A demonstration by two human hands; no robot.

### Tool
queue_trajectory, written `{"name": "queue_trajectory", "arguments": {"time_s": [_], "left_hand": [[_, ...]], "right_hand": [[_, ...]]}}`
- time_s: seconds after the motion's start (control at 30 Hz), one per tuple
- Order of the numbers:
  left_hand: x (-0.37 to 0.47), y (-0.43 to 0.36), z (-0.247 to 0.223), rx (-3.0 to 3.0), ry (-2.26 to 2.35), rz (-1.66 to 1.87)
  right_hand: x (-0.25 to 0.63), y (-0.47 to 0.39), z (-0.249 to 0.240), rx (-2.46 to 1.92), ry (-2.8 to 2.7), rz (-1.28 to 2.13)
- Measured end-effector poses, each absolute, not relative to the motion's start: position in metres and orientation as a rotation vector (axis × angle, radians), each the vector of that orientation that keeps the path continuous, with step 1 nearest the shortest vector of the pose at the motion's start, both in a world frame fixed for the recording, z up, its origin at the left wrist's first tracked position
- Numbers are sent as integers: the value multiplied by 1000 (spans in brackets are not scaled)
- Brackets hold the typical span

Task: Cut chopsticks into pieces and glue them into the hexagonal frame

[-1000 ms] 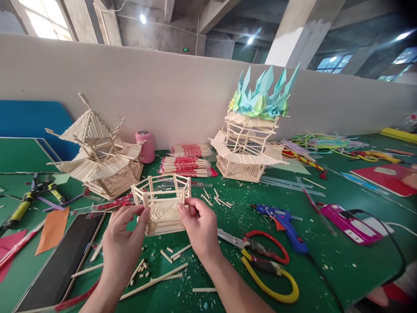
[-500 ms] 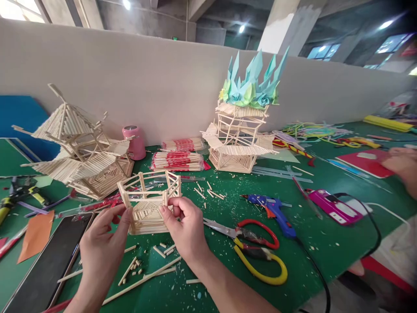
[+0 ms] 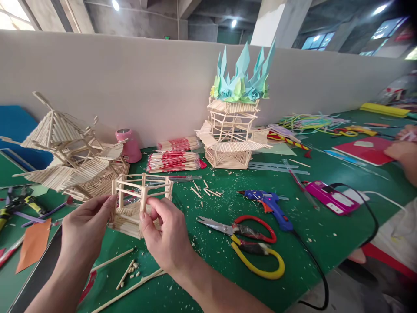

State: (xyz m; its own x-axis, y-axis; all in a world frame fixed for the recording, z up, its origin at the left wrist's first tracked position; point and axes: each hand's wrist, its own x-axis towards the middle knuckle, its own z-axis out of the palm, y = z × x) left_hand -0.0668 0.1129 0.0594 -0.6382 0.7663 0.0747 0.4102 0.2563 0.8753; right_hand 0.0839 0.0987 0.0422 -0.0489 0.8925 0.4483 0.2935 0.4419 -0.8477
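Observation:
A small frame of pale wooden sticks point(image 3: 155, 188), many-sided with upright posts and a stick floor, is between my two hands. My left hand point(image 3: 83, 230) pinches the post at its left corner. With thumb and fingers, my right hand point(image 3: 166, 232) grips the front post. My hands hide part of its lower side. Loose sticks and short cut pieces point(image 3: 133, 269) lie on the green table just in front. Right of my right hand, scissors point(image 3: 250, 243) with red and yellow handles lie with blades apart. Beyond them is a blue glue gun point(image 3: 269, 204).
A stick pavilion point(image 3: 74, 152) stands at the left, and a stick tower point(image 3: 231, 143) topped with folded blue paper stands at the back. Bundled sticks point(image 3: 172, 161) and a pink container point(image 3: 129, 145) sit between them. Another person's hand point(image 3: 404, 148) is at the far right, by a red sheet point(image 3: 358, 150).
The stick frame has turned in my hands and moved slightly left in view. My right hand has shifted left with it. The whole view has shifted a little.

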Motion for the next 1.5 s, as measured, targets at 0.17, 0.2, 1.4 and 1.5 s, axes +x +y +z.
{"name": "queue_trajectory", "arguments": {"time_s": [0.17, 0.2, 1.4, 1.5], "left_hand": [[-63, 114, 63, 1053, 2146, 1350], [-63, 115, 64, 1049, 2145, 1354], [-35, 68, 0, 1702, 1787, 1201], [-49, 55, 5, 1748, 1845, 1186]], "right_hand": [[85, 99, 43, -1054, -1582, 700], [85, 99, 43, -1052, -1577, 702], [157, 106, -7, -1309, -1608, 647], [163, 96, 3, -1352, -1582, 639]]}}
